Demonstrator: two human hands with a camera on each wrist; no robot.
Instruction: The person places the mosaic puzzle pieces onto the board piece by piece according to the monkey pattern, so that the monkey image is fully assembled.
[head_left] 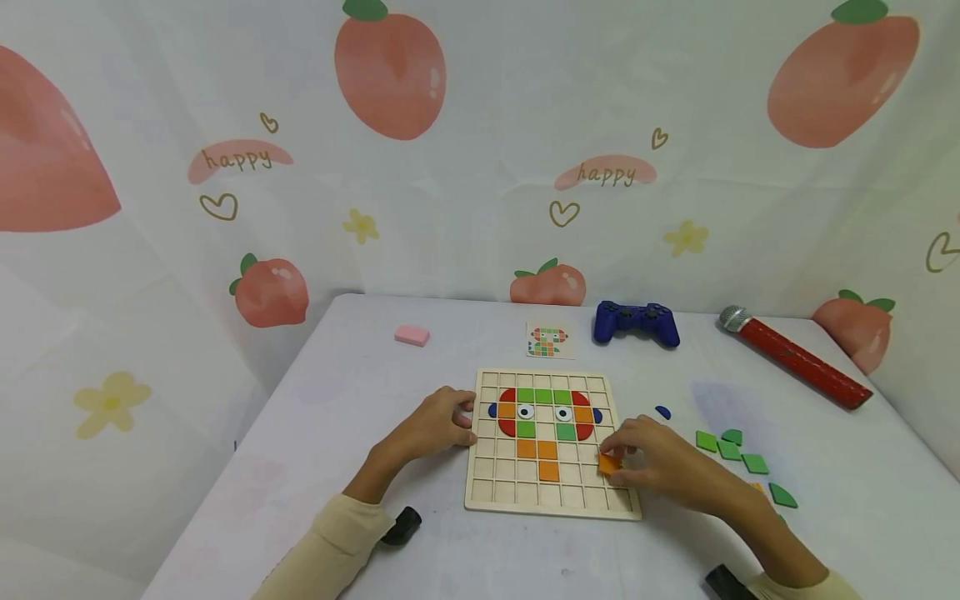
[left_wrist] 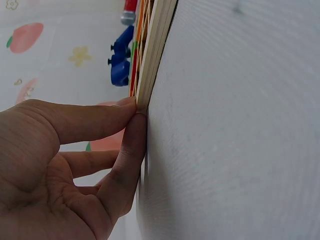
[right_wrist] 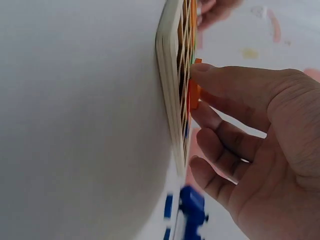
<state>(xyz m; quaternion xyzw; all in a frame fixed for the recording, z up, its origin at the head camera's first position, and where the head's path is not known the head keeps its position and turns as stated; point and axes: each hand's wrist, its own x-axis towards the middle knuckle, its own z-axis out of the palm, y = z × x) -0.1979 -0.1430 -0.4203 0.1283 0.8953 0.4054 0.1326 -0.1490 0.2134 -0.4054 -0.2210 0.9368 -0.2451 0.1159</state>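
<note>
A wooden grid board (head_left: pixel 495 492) lies on the table, with red, green, orange and blue tiles and two eye tiles set in its cells. My left hand (head_left: pixel 438 427) holds the board's left edge, thumb and forefinger at the rim (left_wrist: pixel 150 65) in the left wrist view. Over the right side of the grid, my right hand (head_left: pixel 652 462) pinches an orange square tile (head_left: pixel 608 465) between thumb and fingers. In the right wrist view this orange tile (right_wrist: pixel 195 92) stands on edge close over the board, partly covered by the thumb. Three orange tiles (head_left: pixel 547 451) sit in the lower middle cells.
Loose green tiles (head_left: pixel 754 463) and a blue half-round piece (head_left: pixel 663 412) lie right of the board. Behind it are a small pattern card (head_left: pixel 551 341), a blue game controller (head_left: pixel 636 323) and a pink block (head_left: pixel 412 335). A red microphone (head_left: pixel 802 361) lies far right.
</note>
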